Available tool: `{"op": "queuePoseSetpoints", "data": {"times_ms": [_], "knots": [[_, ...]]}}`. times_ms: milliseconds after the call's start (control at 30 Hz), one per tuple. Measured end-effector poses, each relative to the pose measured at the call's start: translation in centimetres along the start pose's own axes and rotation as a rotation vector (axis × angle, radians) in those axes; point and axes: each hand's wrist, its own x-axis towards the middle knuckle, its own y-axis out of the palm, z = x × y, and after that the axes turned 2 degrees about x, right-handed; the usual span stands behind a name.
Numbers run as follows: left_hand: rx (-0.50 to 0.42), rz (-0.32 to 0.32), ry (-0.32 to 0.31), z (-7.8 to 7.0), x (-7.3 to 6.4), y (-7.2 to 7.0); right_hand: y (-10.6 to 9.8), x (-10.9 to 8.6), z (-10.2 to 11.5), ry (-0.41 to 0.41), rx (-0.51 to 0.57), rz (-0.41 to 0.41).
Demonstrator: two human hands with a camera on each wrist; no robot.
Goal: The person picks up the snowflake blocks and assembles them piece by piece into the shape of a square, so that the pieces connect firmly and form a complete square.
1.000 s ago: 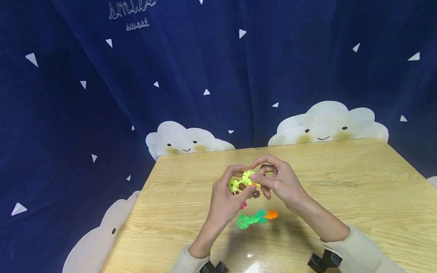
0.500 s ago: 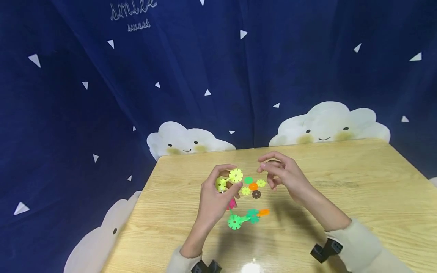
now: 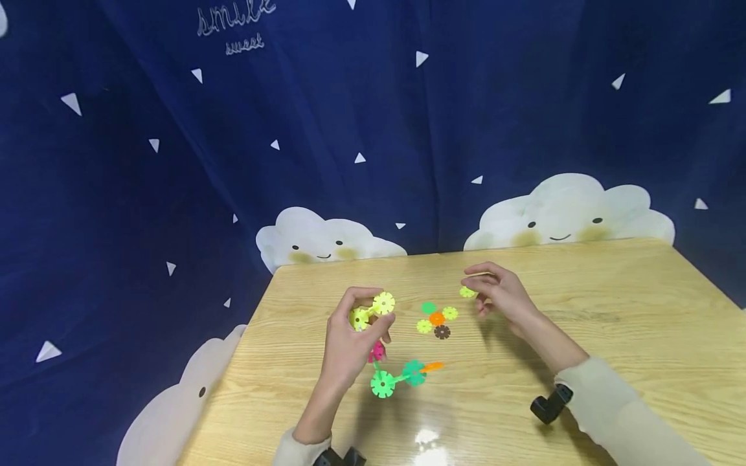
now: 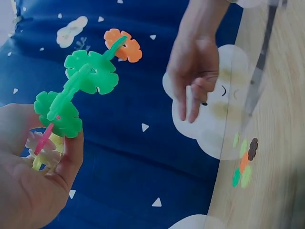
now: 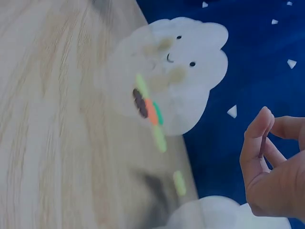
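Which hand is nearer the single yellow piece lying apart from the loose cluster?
Right. The right hand hovers by the single yellow piece, not touching it; the left hand is farther off, left of the cluster, holding the linked chain.

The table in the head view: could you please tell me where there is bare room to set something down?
The table is bare between the right hand and the right edge, and between the left hand and the left edge. It is crowded between the hands, where loose discs lie and the left hand holds a linked chain.
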Motion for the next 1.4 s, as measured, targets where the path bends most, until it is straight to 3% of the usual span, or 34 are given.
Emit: {"op": "queuePoseSetpoints", "data": {"times_ms": [333,667,1167,1400], "knots": [[-0.043,-0.015,-0.001,0.0,0.1,-0.9,-0.9,0.9,-2.8,0.091,-0.008,0.014],[-0.089,-0.009,0.003,0.2,0.1,-1.2,-0.1,1.7,-5.0,0.158,-0.026,0.138],[-0.095,0.018,-0.005,0.5,0.1,-1.1,1.0,2.4,-6.1,0.155,-0.059,0.192],[-0.083,0.028,-0.007,0.5,0.1,-1.2,1.8,2.7,-6.4,0.084,-0.195,0.176]]}}
